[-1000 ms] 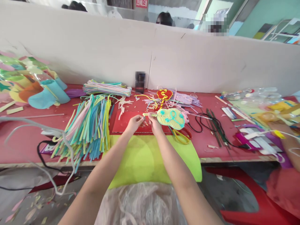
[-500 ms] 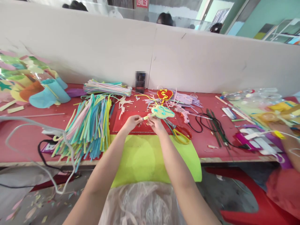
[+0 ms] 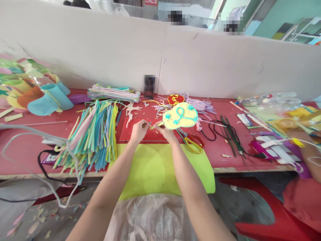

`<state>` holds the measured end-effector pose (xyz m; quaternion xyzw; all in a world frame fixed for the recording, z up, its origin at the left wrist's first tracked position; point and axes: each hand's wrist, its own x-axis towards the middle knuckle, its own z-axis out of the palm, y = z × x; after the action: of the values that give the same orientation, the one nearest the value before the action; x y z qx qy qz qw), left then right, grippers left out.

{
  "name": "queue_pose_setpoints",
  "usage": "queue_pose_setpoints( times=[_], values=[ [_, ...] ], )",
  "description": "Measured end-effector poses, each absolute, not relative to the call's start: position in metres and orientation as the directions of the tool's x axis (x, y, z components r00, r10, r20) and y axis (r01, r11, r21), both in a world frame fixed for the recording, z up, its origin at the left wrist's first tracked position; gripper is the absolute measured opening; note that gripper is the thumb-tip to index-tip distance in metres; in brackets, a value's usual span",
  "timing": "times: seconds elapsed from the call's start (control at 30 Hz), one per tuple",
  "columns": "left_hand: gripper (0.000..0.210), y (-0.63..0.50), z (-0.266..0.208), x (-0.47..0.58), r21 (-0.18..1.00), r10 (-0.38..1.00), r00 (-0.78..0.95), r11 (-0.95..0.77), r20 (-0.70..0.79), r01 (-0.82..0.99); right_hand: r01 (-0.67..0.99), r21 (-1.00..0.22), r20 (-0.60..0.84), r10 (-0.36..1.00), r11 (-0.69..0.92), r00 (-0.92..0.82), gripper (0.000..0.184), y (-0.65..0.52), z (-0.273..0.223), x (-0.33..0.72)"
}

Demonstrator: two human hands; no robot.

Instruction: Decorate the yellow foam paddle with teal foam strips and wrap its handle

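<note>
A pale yellow fan (image 3: 180, 116) with a turquoise ribbon-like loop and small turquoise tufts appears made of pipe cleaners. Its flat face is tipped toward me, over the red board (image 3: 127, 134). My right hand (image 3: 163, 129) closes round the thin handle just below the fan's head. At the handle's free end, the fingertips of my left hand (image 3: 140, 130) are pinched together. Both hands are above the board. Scissors (image 3: 192, 142) with yellow and red grips lie by my right wrist, and a pink glue gun (image 3: 199, 125) is partly behind the fan.
A bundle of coloured pipe cleaners (image 3: 92, 137) lies left, with another bundle (image 3: 112, 92) behind it. A red-and-yellow piece (image 3: 175, 99) rests at the back. Black cable (image 3: 213, 132) and a power strip (image 3: 267, 147) are right. A co-worker's arm (image 3: 309, 150) shows at the far right.
The fan has turned about its handle, from a narrow, slanted view to its broad face showing. Both hands still hold the handle in nearly the same place.
</note>
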<state>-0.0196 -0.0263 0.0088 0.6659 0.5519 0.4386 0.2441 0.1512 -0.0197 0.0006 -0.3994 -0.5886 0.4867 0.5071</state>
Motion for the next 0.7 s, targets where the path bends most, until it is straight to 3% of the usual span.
queue_pose_setpoints(
  times=[0.27,0.6,0.7],
  values=[
    [0.02,-0.033,0.01,-0.01,0.826,0.936,0.013,-0.316,0.351,0.466,-0.017,-0.978,0.211,0.974,0.21,-0.083,0.016,-0.022,0.004,0.152],
    [0.012,-0.032,0.001,-0.001,0.913,0.953,0.08,-0.304,0.294,0.271,0.06,-0.905,0.422,0.906,0.42,0.018,0.023,-0.018,0.003,0.152],
    [0.011,-0.035,0.002,0.002,0.919,0.955,0.097,-0.298,0.282,0.257,0.012,-0.928,0.373,0.925,0.373,0.067,0.024,-0.017,0.002,0.151]
  ],
)
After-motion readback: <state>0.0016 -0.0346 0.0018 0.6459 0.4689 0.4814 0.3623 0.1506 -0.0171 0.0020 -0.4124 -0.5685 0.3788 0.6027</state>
